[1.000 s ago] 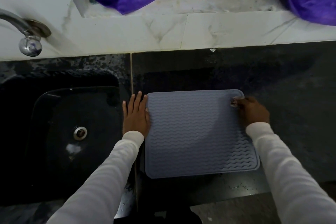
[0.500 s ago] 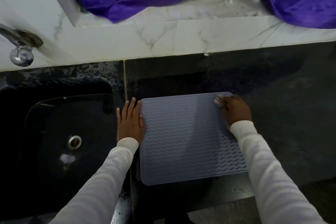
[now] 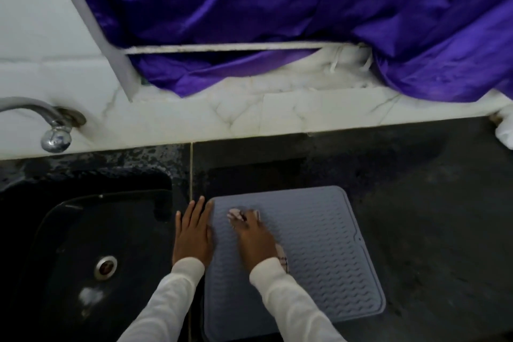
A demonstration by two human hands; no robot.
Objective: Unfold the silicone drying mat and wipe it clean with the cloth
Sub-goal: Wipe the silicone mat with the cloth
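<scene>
Grey ribbed silicone drying mat [image 3: 319, 253] — flat on tabletop, unwiped stretch lying rightward of right hand [image 3: 254, 239], which presses pale cloth [image 3: 236, 214]; left hand [image 3: 193, 233] flat, steadying edge.

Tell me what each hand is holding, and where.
The right hand presses the cloth flat onto the mat, covering its middle. The left hand holds nothing, lying flat at the mat's left edge.
</scene>
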